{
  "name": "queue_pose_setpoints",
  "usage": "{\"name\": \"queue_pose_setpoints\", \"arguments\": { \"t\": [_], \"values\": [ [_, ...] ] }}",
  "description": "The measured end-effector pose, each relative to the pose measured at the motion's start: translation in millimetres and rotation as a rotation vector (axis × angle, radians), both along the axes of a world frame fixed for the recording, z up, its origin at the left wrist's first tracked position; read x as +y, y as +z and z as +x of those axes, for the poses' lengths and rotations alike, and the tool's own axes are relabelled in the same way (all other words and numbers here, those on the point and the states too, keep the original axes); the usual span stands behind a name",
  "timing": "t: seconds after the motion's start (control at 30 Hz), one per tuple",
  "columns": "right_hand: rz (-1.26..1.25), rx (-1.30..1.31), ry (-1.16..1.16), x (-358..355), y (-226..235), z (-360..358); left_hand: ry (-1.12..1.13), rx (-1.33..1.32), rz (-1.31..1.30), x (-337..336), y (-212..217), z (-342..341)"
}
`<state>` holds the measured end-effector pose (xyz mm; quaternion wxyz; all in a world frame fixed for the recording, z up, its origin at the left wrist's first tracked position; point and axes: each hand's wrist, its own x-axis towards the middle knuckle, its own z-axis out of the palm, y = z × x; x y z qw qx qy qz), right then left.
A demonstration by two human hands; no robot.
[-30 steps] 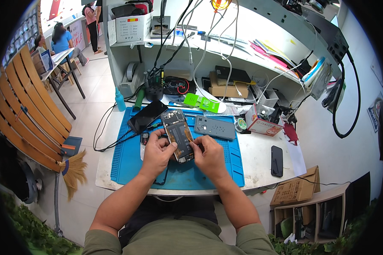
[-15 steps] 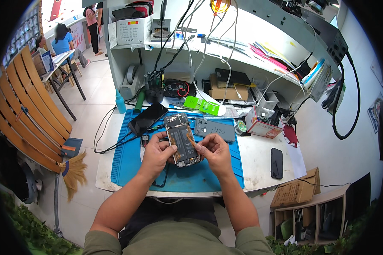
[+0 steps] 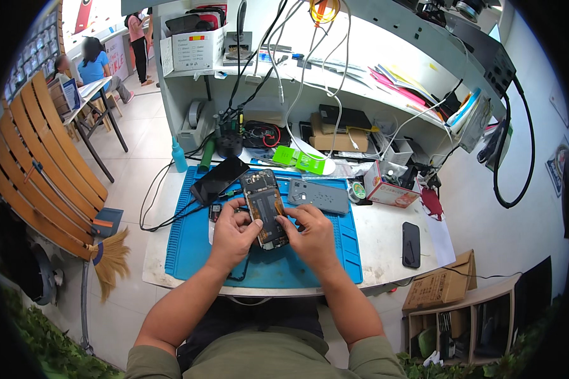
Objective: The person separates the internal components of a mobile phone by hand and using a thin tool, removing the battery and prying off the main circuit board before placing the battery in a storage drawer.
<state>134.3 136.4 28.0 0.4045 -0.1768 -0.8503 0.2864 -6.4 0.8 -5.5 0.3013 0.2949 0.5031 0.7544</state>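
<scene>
An opened phone (image 3: 263, 201), its black battery and orange flex cable in view, is tilted above the blue mat (image 3: 278, 273). My left hand (image 3: 235, 228) grips its left side, thumb on the front edge near the battery. Along the right edge, my right hand (image 3: 308, 234) has thumb and fingertips pinched against the phone by the flex cable; whether anything small sits between them is hidden. A grey phone back cover (image 3: 319, 196) lies beyond my right hand. Past my left hand rests a dark phone screen (image 3: 220, 179). A thin black frame (image 3: 239, 271) lies below the phone.
A teal bottle (image 3: 178, 155) and a screwdriver holder (image 3: 229, 140) stand at the back left. On the right are a box of small parts (image 3: 392, 184) and a black phone (image 3: 411, 244). White cables (image 3: 341, 95) hang from the shelf above.
My right hand has moved left and closer onto the phone. The lifted orange flex cable now lies lower against the phone's right side. My left hand keeps its grip.
</scene>
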Motion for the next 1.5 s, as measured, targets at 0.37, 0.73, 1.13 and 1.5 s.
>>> {"name": "queue_pose_setpoints", "arguments": {
  "t": [0.37,0.73,1.13,1.5],
  "values": [
    [0.024,-0.075,0.008,-1.2,-4.4,-4.4,-0.003,0.012,-0.005,-1.8,0.1,1.5],
    [-0.671,0.145,0.158,20.9,5.1,11.4,0.03,-0.046,-0.048,-4.6,9.5,-6.2],
    [-0.789,0.053,0.149,26.3,3.1,22.9,-0.014,-0.077,-0.052,-4.4,12.9,-1.3],
    [-1.191,0.115,0.232,26.8,-7.7,30.5,-0.036,-0.089,-0.044,-3.8,10.5,0.8]
  ]
}}
